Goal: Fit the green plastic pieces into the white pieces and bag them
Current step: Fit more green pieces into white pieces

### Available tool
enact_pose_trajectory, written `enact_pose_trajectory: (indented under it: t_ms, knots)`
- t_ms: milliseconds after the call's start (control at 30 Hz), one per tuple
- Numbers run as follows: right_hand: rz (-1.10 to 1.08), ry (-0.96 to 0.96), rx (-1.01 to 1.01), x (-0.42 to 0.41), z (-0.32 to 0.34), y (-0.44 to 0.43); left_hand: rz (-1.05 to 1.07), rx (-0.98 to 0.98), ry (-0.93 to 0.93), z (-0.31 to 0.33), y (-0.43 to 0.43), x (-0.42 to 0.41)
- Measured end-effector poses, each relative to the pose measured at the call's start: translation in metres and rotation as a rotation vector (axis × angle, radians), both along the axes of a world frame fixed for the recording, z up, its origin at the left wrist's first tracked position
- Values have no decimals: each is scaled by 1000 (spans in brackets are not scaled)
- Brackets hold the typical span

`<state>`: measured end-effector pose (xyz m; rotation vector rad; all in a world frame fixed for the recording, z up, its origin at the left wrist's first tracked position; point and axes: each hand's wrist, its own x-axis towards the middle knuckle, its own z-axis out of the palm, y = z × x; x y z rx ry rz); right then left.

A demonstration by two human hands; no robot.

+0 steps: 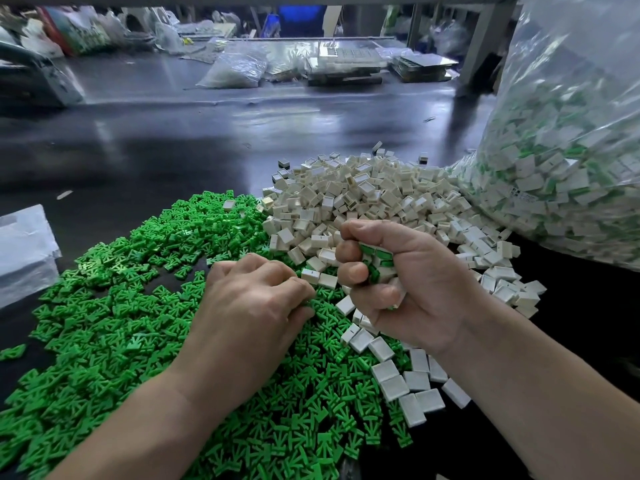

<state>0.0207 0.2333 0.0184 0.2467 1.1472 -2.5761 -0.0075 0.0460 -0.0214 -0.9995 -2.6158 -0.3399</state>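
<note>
Clenched tight in the right grip (408,282), over the seam between the two heaps: a fistful of fitted pieces (379,259), green faces and white shells showing between fingers and thumb. Knuckles-up on the green pieces (114,323), the left grip (256,299), fingers curled with the tips buried in the heap. Pinching or merely resting there, impossible to tell. Behind and to the right, the white pieces (363,199) in a mound on the dark table (207,150), touching the big clear bag (571,168) of finished parts at the far right. A scatter of stray whites (394,379) lying over the green heap, just under the right wrist. Likely trouble from here: an overfull fist, so one slackened finger on the way to the bag and fitted parts dropping among the loose ones, hard to pick out again in such a mass. Also half-seated inserts, if pressed in a hurry, popping apart under the squeeze or later inside the bag. Bag mouth out of view, so a blind toss risking a spill down its outside. And a forearm dragged low across either heap — more whites shoved in among the greens, more sorting before the next fit.
</note>
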Motion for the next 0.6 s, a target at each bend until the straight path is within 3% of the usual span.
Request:
enact_pose_trajectory:
  t_ms: [400, 533, 600]
  knots:
    - [8, -1, 25, 0, -3, 2, 9, -41, -55, 3, -7, -3]
    - [27, 9, 84, 1, -4, 1, 42, 69, -50, 5, -8, -1]
    - [33, 10, 103, 1, -4, 0, 55, 222, -110, 6, -10, -1]
